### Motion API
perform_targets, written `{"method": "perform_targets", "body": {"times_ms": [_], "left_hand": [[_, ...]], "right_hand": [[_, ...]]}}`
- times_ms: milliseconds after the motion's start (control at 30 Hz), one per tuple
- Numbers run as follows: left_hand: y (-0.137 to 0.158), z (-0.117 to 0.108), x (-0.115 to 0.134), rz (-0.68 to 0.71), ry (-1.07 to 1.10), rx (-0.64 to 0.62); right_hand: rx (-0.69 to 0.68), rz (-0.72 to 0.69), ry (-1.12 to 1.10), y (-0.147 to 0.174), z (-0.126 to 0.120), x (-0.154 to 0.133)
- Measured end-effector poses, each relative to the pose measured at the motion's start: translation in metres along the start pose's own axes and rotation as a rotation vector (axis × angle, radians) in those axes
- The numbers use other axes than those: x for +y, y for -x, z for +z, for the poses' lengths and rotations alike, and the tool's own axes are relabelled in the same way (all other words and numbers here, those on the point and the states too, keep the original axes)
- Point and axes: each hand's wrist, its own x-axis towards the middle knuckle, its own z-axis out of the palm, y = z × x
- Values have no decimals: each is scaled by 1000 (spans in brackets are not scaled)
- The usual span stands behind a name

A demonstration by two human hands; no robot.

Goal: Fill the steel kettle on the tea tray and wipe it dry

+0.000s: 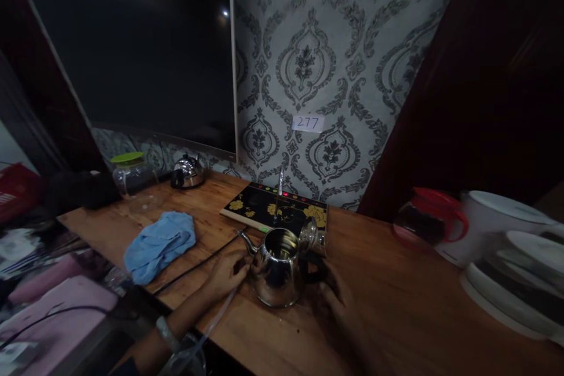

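A shiny steel teapot (277,282) with its top off stands upright on the wooden counter, spout to the left and black handle to the right. My right hand (337,294) is closed around the handle side, partly in shadow. Beside the spout, my left hand (228,275) has its fingers curled together at the upper end of a clear tube (220,315), close to the pot's wall. That tube runs down past the counter's front edge toward a clear bag or container (187,358). A steel lid (309,234) leans behind the handle.
Behind the pot lies a black hot plate (255,202) with gold flowers and a thin upright metal tap (279,194). A blue cloth (161,244), black cable (198,264), glass jar (134,179) and second kettle (188,171) are left. Red-lidded (429,217) and white jugs (502,217) stand right.
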Motion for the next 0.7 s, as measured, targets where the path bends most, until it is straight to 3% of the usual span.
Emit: {"method": "perform_targets", "body": {"times_ms": [333, 700], "left_hand": [[-1, 2, -6, 15, -53, -47], [-2, 2, -6, 6, -32, -56]], "right_hand": [[353, 24, 207, -15, -18, 16], [225, 45, 185, -16, -15, 18]]}}
